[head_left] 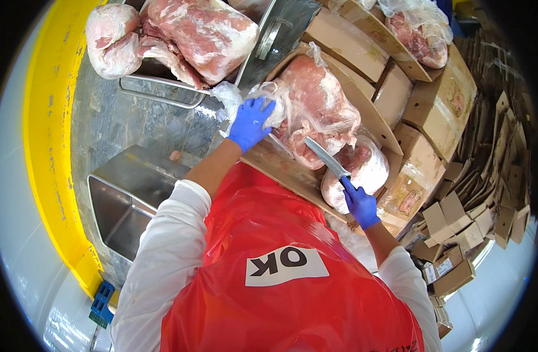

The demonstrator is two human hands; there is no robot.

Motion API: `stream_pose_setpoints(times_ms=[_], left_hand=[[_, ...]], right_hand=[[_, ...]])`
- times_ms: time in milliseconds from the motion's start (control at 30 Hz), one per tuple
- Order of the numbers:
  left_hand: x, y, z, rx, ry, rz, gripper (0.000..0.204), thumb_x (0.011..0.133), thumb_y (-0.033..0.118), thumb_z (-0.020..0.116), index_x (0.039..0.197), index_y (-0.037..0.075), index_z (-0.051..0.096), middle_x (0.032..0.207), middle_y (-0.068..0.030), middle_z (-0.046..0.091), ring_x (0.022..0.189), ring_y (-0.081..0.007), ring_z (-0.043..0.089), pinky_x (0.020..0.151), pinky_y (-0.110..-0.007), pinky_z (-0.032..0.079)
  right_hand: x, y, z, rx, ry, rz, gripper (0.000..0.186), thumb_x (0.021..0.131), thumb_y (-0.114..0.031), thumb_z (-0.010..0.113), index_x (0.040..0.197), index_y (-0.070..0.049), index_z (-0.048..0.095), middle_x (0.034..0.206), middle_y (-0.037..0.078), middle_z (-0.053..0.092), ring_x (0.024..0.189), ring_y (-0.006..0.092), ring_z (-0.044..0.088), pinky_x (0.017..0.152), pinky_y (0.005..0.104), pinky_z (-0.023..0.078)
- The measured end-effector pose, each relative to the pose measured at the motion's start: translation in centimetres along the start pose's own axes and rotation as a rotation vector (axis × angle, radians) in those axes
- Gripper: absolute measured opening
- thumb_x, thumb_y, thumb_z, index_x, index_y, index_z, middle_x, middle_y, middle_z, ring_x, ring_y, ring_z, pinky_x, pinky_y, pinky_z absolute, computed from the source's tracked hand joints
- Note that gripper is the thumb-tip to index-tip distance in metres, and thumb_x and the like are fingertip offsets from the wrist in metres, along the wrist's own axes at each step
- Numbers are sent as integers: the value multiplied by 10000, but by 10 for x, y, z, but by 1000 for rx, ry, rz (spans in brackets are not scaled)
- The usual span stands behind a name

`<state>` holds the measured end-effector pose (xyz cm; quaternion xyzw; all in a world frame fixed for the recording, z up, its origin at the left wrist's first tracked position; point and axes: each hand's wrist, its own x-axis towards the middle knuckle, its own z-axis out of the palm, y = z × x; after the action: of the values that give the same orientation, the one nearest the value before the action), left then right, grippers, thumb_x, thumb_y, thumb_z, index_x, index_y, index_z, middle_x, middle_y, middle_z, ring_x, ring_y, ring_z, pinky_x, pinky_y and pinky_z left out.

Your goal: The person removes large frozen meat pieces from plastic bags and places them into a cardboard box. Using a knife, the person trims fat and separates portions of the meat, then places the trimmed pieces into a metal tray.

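My right hand (361,205), in a blue glove, is closed round the dark handle of a knife (327,157). Its pale blade points up and left, with the tip at a large piece of raw meat (316,88) in an open cardboard box (368,120). Crumpled clear plastic film (275,97) partly covers that meat. My left hand (251,124), also gloved in blue, grips the film at the meat's left side; its fingertips are partly hidden. Beside the knife handle lies a rounder, film-wrapped piece of meat (366,167) in the same box.
At the upper left, large pieces of meat (198,35) fill a metal cart with a tubular handle (163,101). A metal bin (128,199) stands left of me. More cardboard boxes (436,105) and bagged meat (418,38) are at the right, beside stacked flattened cardboard (498,170).
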<state>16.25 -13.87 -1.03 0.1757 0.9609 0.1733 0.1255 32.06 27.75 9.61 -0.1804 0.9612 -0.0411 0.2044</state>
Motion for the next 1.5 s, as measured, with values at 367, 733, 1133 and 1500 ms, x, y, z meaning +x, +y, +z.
stream_pose_setpoints(times_ms=[367,733,1133,1500], left_hand=[[6,-10,12,15,-3,2,821,781,353,822,1520,213,492,1480,-145,462,1312,-413,455,1029,-537,439],[1,-12,13,-106,119,48,776,781,336,807,1487,194,519,1422,-141,480,1282,-390,472,985,-522,455],[4,-15,15,-129,179,68,727,744,334,831,1404,182,566,1325,-109,510,1188,-341,513,908,-491,459],[12,-13,14,-9,86,60,798,784,372,805,1504,206,504,1453,-161,497,1232,-375,512,954,-507,468]], right_hand=[[-23,-47,-95,119,-74,205,512,960,-281,707,1460,-319,602,714,118,597,571,319,625,532,456,503],[25,-159,-191,-117,-363,196,439,981,-198,593,1419,-195,550,809,176,700,713,367,707,612,498,555],[98,-210,-189,-189,-484,129,470,964,-82,511,1431,-50,481,794,202,701,734,373,721,646,502,578],[4,-31,-64,-157,-207,15,608,989,-269,615,1556,-393,433,731,142,627,550,329,645,478,470,526]])
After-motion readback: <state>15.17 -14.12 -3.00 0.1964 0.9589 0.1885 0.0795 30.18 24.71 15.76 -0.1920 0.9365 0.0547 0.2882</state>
